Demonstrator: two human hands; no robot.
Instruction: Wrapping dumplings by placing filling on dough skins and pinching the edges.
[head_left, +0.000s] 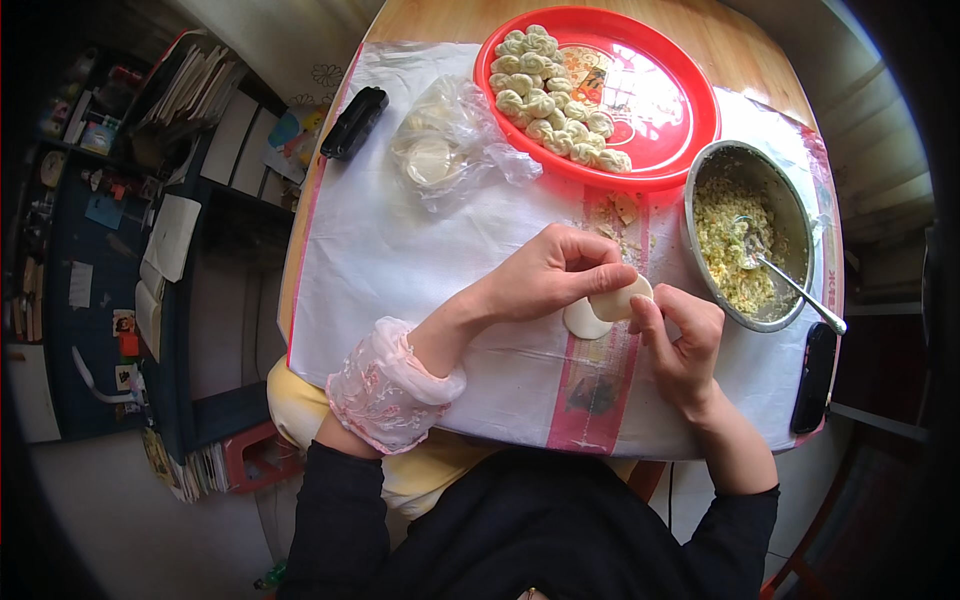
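Observation:
My left hand (551, 274) and my right hand (679, 337) pinch a thin round dough wrapper (621, 300) by its edges, between thumbs and fingers. Below and slightly left of it, another pale wrapper (585, 321) lies flat on the cloth. Right of my hands, a steel bowl (801, 214) holds chopped filling (724, 240), with a metal spoon (801, 286) resting in it. Pleated dumplings (540, 97) crowd the left part of a red round tray (675, 75) beyond my hands. A clear plastic bag (450, 142) with round wrappers inside lies left of the tray.
A white woven cloth (390, 255) with pink bands covers much of the wooden table (435, 21). A black case (355, 122) lies near its left edge, a dark phone (814, 377) at the right edge. Crumbs (619, 214) lie below the tray. A dark shelf unit stands at left.

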